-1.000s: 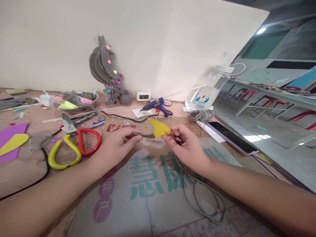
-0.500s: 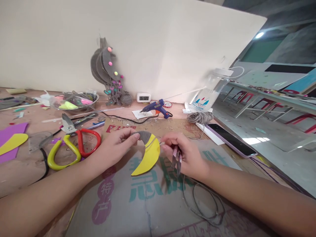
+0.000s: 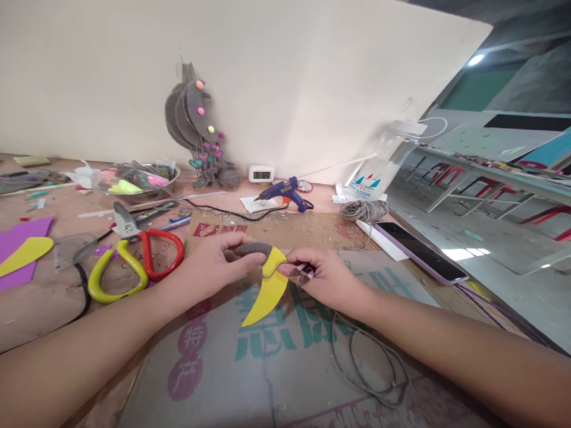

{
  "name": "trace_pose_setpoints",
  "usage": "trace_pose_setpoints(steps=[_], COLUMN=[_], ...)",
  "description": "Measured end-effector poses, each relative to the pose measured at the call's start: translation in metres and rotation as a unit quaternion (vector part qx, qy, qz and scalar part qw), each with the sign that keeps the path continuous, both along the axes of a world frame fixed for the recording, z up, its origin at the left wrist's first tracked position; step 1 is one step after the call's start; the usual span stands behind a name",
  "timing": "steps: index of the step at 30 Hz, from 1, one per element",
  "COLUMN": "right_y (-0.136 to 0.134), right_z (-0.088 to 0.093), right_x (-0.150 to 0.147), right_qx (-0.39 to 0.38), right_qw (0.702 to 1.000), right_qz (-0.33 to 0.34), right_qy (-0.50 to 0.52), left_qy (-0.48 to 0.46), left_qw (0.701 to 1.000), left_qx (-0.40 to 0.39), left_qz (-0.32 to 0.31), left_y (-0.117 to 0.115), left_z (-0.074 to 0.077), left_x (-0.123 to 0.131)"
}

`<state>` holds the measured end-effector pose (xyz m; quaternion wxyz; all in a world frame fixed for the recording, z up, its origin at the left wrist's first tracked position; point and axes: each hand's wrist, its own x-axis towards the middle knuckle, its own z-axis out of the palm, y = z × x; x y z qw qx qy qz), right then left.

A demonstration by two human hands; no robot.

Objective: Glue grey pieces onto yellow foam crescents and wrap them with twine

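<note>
"Watching the hands, what did you see change from half a second earlier?"

"The right hand (image 3: pixel 328 276) had come in to the outer edge of the yellow crescent (image 3: pixel 267 294), where before a gap had lain between them. The grey cord (image 3: pixel 270 276) crossed the yellow lower down, in a slack curve, and the small pinkish tool (image 3: pixel 305 272) no longer hung downward but lay more level."

"How did each grip stand?"

"The left hand (image 3: pixel 227 261) was closed, thumb against fingers, on the crescent's cord-wrapped end (image 3: pixel 256 251). The right hand's fingers were curled around the tool, and the cord ran to their tips. Whether those tips also touched the crescent, I couldn't tell."

"And the crescent itself?"

"It lay between the two hands, its wrapped end in the left one, its bare yellow point aimed down and free above the printed cardboard (image 3: pixel 214 368)."

"Farther out?"

"A loose loop of cord (image 3: pixel 352 351) was below the right wrist, and the red-and-yellow scissors (image 3: pixel 134 255) lay beyond the left forearm. Behind the hands rested a blue glue gun (image 3: pixel 285 190), with a coil of cord (image 3: pixel 363 210) and a phone (image 3: pixel 422 251) to its right."
</note>
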<state>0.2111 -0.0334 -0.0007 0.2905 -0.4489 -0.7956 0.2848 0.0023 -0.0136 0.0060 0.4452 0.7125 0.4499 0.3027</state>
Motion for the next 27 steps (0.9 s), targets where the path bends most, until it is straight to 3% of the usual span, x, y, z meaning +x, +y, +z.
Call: trace_pose_setpoints(steps=[11,16,27], right_y=[0.0012,0.0029,0.0032], right_z=[0.0005,-0.0020,-0.0017], right_x=[0.0005,0.0030,0.0035], right_qx=[-0.021,-0.035,-0.029], right_qw=[1.000,0.999,0.999], right_qz=[0.001,-0.016,-0.009], right_qy=[0.011,0.018,0.011], left_qy=[0.057,0.034,0.006], left_qw=[0.995,0.998,1.000], left_qx=[0.077,0.055,0.015], left_qz=[-0.020,0.024,0.024], left_y=[0.0002,0.0024,0.0046], left_z=[0.0029,0.0038,0.0019], left_x=[-0.0032,-0.0037,-0.0048])
